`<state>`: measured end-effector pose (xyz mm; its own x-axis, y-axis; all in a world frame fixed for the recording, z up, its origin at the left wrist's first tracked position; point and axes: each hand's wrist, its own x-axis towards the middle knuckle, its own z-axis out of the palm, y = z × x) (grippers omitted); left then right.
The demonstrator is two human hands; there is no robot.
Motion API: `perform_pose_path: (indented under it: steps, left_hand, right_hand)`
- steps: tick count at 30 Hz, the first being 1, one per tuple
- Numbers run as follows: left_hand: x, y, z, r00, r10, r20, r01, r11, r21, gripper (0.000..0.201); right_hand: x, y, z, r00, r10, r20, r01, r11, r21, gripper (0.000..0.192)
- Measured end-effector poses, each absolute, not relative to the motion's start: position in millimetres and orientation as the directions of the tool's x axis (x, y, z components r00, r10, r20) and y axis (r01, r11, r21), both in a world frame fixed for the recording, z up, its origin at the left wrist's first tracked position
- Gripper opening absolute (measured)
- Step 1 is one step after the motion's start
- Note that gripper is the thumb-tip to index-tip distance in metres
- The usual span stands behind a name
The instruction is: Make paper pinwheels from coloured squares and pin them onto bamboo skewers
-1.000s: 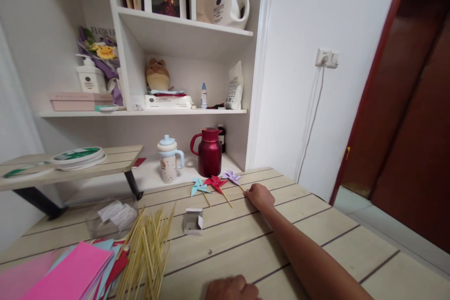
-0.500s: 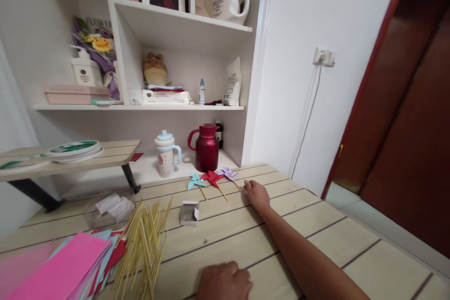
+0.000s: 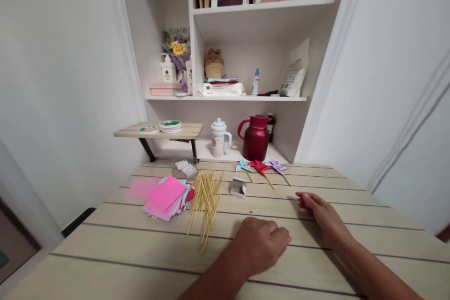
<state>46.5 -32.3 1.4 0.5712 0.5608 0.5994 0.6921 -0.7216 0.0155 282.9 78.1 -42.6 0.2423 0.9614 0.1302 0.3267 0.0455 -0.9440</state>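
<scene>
My left hand (image 3: 262,246) rests back up on the wooden table, its fingers curled in and nothing showing in them. To its right, my right hand (image 3: 325,218) is held low over the boards, fingers loosely stretched forward and holding nothing visible. Beyond that hand lie three paper pinwheels on sticks in a row: a light blue pinwheel (image 3: 243,165), a red pinwheel (image 3: 259,167) and a lavender pinwheel (image 3: 277,166). A small open box (image 3: 238,187) stands past my left hand. Between them sits a tiny round piece (image 3: 251,211), too small to name.
Many thin wooden sticks (image 3: 206,201) lie heaped left of the box. Farther left is a stack of coloured paper sheets (image 3: 167,194), near a clear container (image 3: 185,168). A red jug (image 3: 256,139) and a light blue cup (image 3: 218,139) stand behind, beside a small raised shelf (image 3: 133,131).
My right hand has drawn back from the lavender pinwheel's stick, which stays on the table. My view has swung left, and more of my left hand and forearm shows.
</scene>
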Motion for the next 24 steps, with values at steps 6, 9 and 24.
perform_pose_path:
  steps: [6,9,24]
  left_hand:
    - [28,-57,23,0.449,0.637,0.627,0.739,-0.659,0.140,0.017]
    - [-19,-66,33,0.368,0.692,0.621,0.782,-0.592,0.195,0.018]
    - [-212,-64,54,0.080,0.966,0.247,0.977,-0.125,0.173,0.046]
  right_hand:
    - [272,73,-44,0.203,0.958,0.204,0.414,0.105,-0.904,0.038]
    - [273,74,-44,0.206,0.955,0.212,0.422,0.109,-0.900,0.039]
    - [280,79,-45,0.220,0.959,0.181,0.362,0.092,-0.928,0.035]
